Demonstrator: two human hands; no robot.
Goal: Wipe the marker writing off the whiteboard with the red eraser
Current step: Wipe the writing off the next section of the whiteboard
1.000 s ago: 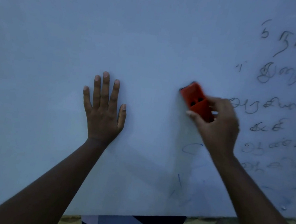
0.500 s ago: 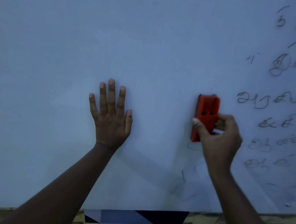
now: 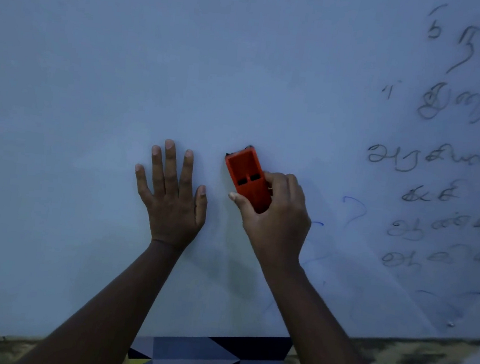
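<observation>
At mid-frame the left hand (image 3: 172, 198) lies flat on the whiteboard (image 3: 95, 77), fingers straight and spread. Just right of it, the right hand (image 3: 276, 218) grips the red eraser (image 3: 246, 176), tilted against the board. Marker writing (image 3: 442, 161) fills the right side of the frame.

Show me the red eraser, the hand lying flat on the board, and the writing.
red eraser (image 3: 245, 176): head view, its orange back.
left hand (image 3: 173, 201): head view, back of hand.
marker writing (image 3: 392, 158): head view, one dark word.

Smooth semi-matt whiteboard (image 3: 185, 72) w/ hard red plastic eraser (image 3: 248, 176), matt finish
</observation>
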